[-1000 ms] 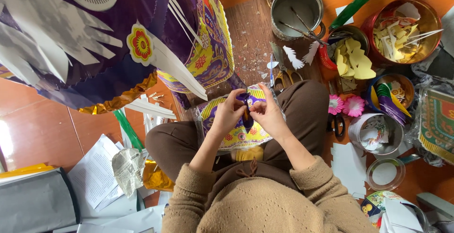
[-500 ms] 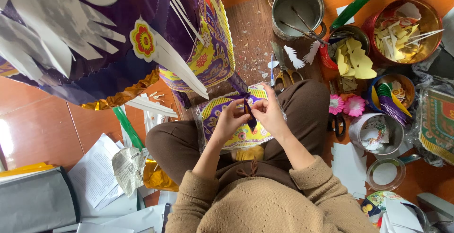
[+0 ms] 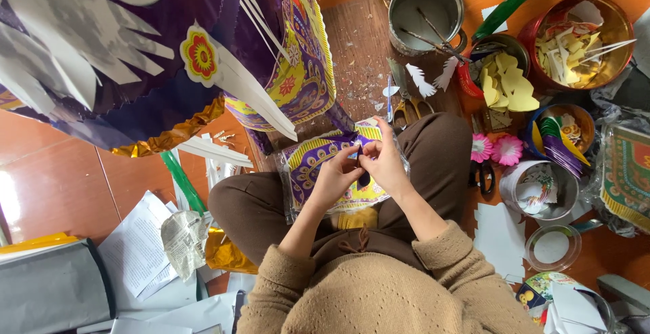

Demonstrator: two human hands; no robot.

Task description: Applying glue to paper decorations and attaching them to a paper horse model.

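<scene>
Down on the floor (image 3: 61, 171), a person sat cross-legged with both hands meeting over their lap. Left hand (image 3: 336, 178) and right hand (image 3: 386, 161) were touching, fingertips pressed together on a small dark purple paper piece (image 3: 363, 176), pinching it from both sides. Right under the hands lay a patterned purple and yellow paper sheet (image 3: 311, 161) in clear wrap, spread across the knees. Up above that sheet, filling the far left corner of the floor, was a big purple paper figure (image 3: 135, 56) with white fringed strips, gold trim and a red-and-yellow flower badge. Stuff everywhere, honestly. Over by the far edge sat a steel pot (image 3: 423, 9) with a couple of sticks in it, and just right of it a bowl of yellow cutouts (image 3: 504, 80) and a bigger red bowl of paper scraps (image 3: 582, 36). A pair of scissors (image 3: 405, 100) lay just beyond the right knee, with white paper feathers (image 3: 423, 80) beside them. Two pink paper flowers (image 3: 494, 150) sat right next to the right thigh, and a bowl of purple and green strips (image 3: 562, 137) just past those. Near the left edge were loose printed pages (image 3: 139, 239) and a crumpled bit of newspaper (image 3: 183, 236), close to the left knee.
</scene>
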